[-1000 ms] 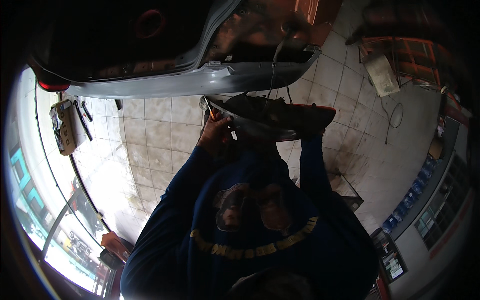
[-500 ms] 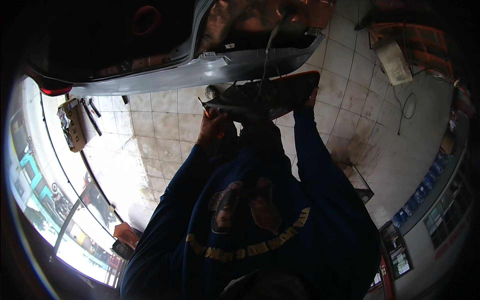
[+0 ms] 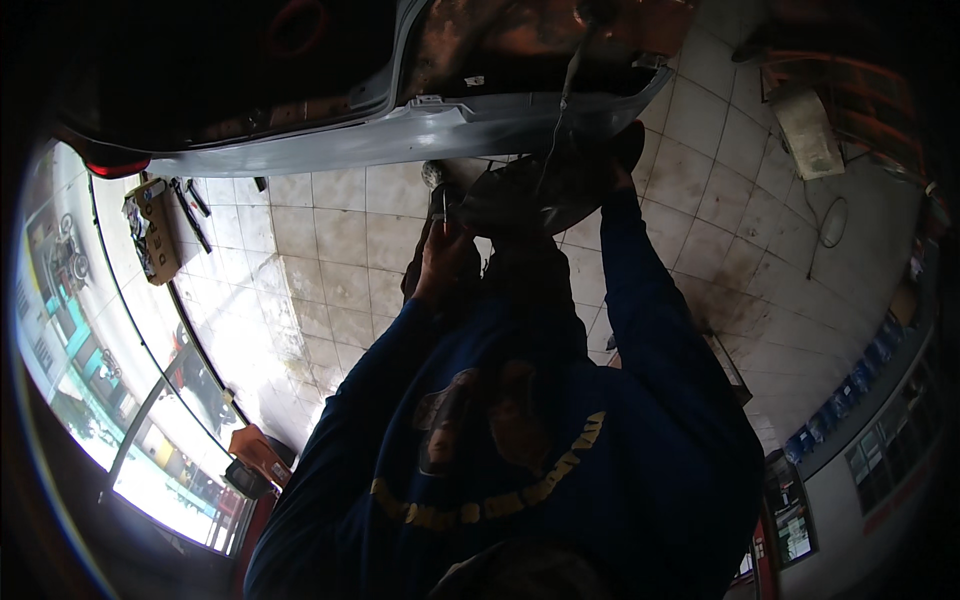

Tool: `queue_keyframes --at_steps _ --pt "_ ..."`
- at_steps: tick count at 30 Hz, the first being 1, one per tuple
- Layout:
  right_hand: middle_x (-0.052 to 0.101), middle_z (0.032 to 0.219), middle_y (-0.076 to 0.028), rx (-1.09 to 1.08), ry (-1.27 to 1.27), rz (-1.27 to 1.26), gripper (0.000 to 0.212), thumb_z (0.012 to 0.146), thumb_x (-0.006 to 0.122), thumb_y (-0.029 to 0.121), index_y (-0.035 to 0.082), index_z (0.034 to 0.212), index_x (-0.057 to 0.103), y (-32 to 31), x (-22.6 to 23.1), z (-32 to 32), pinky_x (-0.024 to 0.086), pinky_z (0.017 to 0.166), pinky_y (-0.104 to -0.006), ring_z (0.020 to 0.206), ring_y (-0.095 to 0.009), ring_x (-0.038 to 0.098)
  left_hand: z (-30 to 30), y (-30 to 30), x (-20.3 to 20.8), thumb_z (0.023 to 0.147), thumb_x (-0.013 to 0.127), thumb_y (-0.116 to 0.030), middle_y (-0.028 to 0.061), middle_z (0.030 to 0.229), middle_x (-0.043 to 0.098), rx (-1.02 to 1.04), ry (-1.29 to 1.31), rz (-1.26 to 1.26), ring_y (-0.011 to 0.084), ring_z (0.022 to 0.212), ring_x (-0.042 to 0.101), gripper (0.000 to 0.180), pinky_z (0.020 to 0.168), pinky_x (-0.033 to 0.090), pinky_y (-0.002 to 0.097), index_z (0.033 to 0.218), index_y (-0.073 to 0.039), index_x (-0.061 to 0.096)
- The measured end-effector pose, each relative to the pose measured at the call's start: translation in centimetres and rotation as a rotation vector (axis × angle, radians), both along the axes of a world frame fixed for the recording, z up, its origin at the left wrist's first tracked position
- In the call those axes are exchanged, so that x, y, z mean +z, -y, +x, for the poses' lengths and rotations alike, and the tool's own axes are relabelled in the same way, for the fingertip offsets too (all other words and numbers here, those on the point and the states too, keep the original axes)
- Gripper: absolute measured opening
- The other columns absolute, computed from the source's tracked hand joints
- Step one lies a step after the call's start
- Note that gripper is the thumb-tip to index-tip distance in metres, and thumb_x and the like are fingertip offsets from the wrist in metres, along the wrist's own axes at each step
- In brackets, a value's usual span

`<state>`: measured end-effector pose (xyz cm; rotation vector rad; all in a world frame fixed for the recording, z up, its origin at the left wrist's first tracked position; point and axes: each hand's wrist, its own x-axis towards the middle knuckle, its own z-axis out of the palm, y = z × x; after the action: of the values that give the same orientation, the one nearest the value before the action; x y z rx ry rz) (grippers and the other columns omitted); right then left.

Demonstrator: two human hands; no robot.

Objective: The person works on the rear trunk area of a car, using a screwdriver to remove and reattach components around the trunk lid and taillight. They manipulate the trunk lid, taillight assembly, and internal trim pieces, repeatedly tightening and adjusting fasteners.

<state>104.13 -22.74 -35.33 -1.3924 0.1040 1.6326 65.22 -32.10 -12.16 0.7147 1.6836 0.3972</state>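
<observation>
Below the grey rear bumper [image 3: 330, 150] of a car, a dark tail light [image 3: 535, 200] is held up, its back side in deep shadow. My right hand [image 3: 622, 175] grips its right end; the fingers are partly lost in the dark. A wire [image 3: 562, 115] hangs from the orange-brown body opening [image 3: 520, 50] down to the light. My left hand [image 3: 445, 255] is closed around a slim screwdriver-like tool [image 3: 445, 205], its shaft pointing up beside the light's left end. Whether the tool touches the light cannot be made out.
A red tail light [image 3: 115, 168] sits at the car's left corner. On the tiled floor at left lie an open cardboard box [image 3: 152, 235] and dark bar-shaped tools [image 3: 192, 215]. An orange rack [image 3: 850, 100] with a pale panel [image 3: 808, 135] stands at right, near a cable loop [image 3: 832, 222].
The tail light has tilted, and its red edge no longer shows. My left hand has moved right and slightly down, with the tool now upright. The whole view has shifted a little.
</observation>
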Motion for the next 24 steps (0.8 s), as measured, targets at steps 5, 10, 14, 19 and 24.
queue_keyframes --at_steps 5,10,14,19,24 --pt "0.055 0.146 -0.018 -0.055 0.074 -0.061 0.066 0.101 0.065 0.033 -0.004 0.15 0.043 -1.0 0.8 -1.1 0.046 0.112 -0.0427 0.129 -0.034 0.057 -2.8 3.5 -6.5 0.087 0.067 -0.004 0.0216 0.132 0.046 -0.53 -0.324 0.616 0.0385 0.102 0.061 0.047 0.075 0.055 0.0436 0.132 -0.013 0.06" --pt "0.053 0.149 -0.015 -0.045 -0.063 0.104 0.073 0.095 0.072 0.037 0.001 0.152 0.043 -0.4 1.3 0.4 0.044 0.114 -0.043 0.134 -0.033 0.053 -0.5 1.1 -2.4 0.093 0.065 -0.012 0.025 0.128 0.056 -0.499 -0.411 0.536 0.0431 0.106 0.064 0.041 0.079 0.055 0.0476 0.133 -0.013 0.059" --pt "0.047 0.153 -0.014 -0.11 -0.037 -0.118 0.082 0.09 0.074 0.052 0.011 0.154 0.044 -0.3 6.4 -2.0 0.041 0.115 -0.0492 0.138 -0.032 0.048 -2.0 0.8 2.3 0.093 0.07 -0.02 0.0229 0.13 0.061 -0.113 -0.273 0.308 0.0398 0.106 0.067 0.035 0.078 0.055 0.0483 0.124 -0.007 0.06" --pt "0.037 0.159 -0.014 0.002 0.208 -0.266 0.103 0.08 0.07 0.075 0.018 0.158 0.034 2.1 10.6 -2.0 0.036 0.114 -0.0602 0.145 -0.034 0.04 -13.0 7.3 -1.3 0.09 0.073 -0.025 0.0184 0.111 0.071 -0.318 -0.468 0.361 0.0327 0.089 0.072 0.04 0.072 0.057 0.0435 0.121 -0.003 0.061" --pt "0.031 0.164 -0.012 0.052 0.266 -0.319 0.106 0.083 0.059 0.081 0.018 0.162 0.026 6.3 10.4 0.1 0.033 0.114 -0.0614 0.147 -0.036 0.036 -17.0 12.2 0.3 0.089 0.067 -0.026 0.0126 0.08 0.075 0.224 -0.267 -0.164 0.0225 0.056 0.068 0.046 0.052 0.056 0.0372 0.126 0.001 0.063"
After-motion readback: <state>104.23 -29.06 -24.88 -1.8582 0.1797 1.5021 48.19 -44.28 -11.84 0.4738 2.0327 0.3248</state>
